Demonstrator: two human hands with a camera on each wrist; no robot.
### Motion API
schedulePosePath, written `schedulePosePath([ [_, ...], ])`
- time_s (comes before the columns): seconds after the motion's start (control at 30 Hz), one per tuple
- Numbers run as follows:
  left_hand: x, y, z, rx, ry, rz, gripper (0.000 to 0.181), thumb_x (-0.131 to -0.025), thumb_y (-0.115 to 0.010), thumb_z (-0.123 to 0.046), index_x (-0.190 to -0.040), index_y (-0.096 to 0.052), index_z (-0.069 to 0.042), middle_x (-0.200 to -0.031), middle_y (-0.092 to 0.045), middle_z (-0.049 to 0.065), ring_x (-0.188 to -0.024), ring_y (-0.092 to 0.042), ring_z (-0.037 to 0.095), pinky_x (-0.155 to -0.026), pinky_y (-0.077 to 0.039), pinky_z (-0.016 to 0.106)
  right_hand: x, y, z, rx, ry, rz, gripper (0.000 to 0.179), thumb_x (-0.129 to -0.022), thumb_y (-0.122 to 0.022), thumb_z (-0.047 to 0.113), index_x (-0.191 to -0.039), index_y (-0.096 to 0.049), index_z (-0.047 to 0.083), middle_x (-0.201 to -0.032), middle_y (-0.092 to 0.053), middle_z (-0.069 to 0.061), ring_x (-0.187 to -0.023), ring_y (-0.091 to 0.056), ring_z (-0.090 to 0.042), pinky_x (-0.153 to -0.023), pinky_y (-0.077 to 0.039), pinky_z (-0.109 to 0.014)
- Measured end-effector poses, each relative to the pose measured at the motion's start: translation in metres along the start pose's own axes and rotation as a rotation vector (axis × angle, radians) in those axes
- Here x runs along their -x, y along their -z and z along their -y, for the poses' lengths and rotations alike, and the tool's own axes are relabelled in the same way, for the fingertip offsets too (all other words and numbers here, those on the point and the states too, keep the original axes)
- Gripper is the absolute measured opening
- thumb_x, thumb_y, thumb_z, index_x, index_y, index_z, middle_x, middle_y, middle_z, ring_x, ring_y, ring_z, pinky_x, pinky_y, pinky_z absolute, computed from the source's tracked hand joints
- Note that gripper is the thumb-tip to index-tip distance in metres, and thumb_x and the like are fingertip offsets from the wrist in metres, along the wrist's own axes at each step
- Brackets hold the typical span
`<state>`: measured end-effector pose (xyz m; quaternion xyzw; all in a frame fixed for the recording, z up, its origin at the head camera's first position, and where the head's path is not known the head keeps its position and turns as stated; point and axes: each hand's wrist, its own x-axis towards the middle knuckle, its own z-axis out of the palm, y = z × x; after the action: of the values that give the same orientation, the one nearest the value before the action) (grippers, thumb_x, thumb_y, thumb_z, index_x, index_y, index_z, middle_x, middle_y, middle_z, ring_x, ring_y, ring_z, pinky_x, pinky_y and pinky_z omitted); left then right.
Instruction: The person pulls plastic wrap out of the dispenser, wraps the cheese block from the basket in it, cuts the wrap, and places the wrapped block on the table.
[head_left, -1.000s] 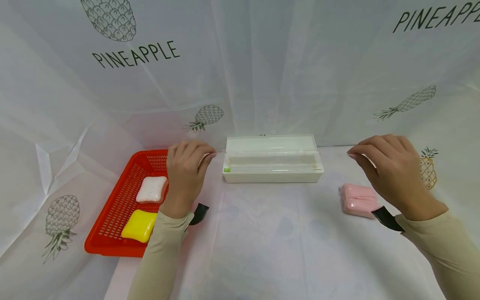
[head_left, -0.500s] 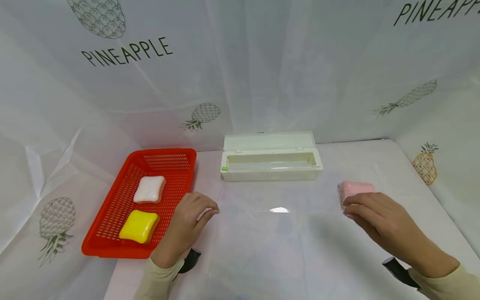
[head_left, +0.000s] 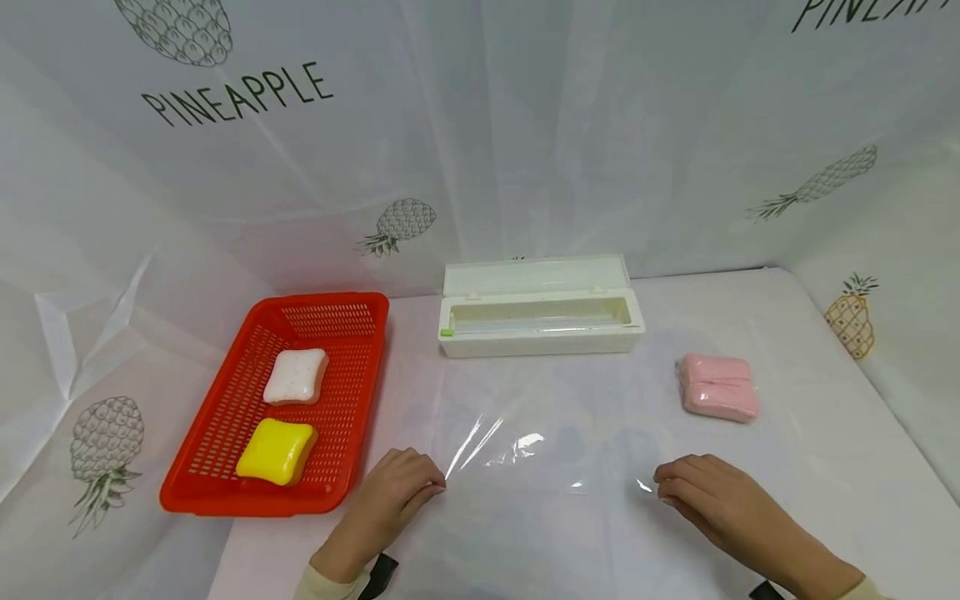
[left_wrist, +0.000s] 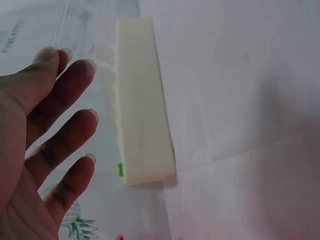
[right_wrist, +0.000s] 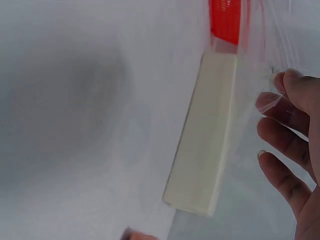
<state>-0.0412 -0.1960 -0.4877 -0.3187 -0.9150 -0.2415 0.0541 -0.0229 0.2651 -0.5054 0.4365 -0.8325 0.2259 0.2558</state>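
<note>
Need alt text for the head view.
A person's left hand and right hand pinch clear film between them over a pale table. Beyond is an open white box; at left, a red basket holds a white block and a yellow block; a pink block lies at right.

the clear film [head_left: 517, 450] is too transparent to trace its outline. picture edges crop the left grip [left_wrist: 36, 121], the right grip [right_wrist: 295, 145] and the red basket [right_wrist: 225, 22] in the wrist views; a blurred shape [right_wrist: 139, 236] at the right one's bottom is unidentifiable.
</note>
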Motion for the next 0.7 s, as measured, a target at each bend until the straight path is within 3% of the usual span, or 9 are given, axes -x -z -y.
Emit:
schedulePosePath([
  [0.13,0.003,-0.008,0.001,-0.066,-0.063,0.013,0.018,-0.088,-0.085,-0.013,-0.096,-0.073,-0.024,-0.092,-0.067,-0.017,-0.089,-0.056,0.007,-0.083,-0.05,0.026,0.006,-0.008,0.001,0.012,-0.003,-0.012,0.041,-0.117,-0.039,0.032,-0.094,-0.07,0.017,-0.103,-0.069,0.008,-0.092,-0.064,-0.008,-0.084,-0.048,-0.022],
  [0.37,0.006,-0.023,0.003,-0.191,-0.144,0.036,0.023,-0.081,-0.09,-0.012,-0.093,-0.075,-0.023,-0.094,-0.068,-0.013,-0.087,-0.057,0.008,-0.084,-0.052,0.026,0.022,-0.021,0.001,0.085,-0.024,0.043,0.049,-0.118,-0.031,0.033,-0.095,-0.071,0.016,-0.101,-0.066,0.009,-0.088,-0.062,-0.009,-0.082,-0.049,-0.023],
  [0.7,0.007,-0.044,0.007,-0.464,-0.249,0.15,0.036,-0.071,-0.095,-0.006,-0.095,-0.072,-0.021,-0.093,-0.065,-0.007,-0.085,-0.056,0.012,-0.083,-0.051,0.026,0.037,-0.045,-0.005,0.168,0.02,0.032,0.056,-0.119,-0.023,0.024,-0.092,-0.071,0.012,-0.095,-0.064,0.006,-0.084,-0.061,-0.013,-0.077,-0.05,-0.029],
])
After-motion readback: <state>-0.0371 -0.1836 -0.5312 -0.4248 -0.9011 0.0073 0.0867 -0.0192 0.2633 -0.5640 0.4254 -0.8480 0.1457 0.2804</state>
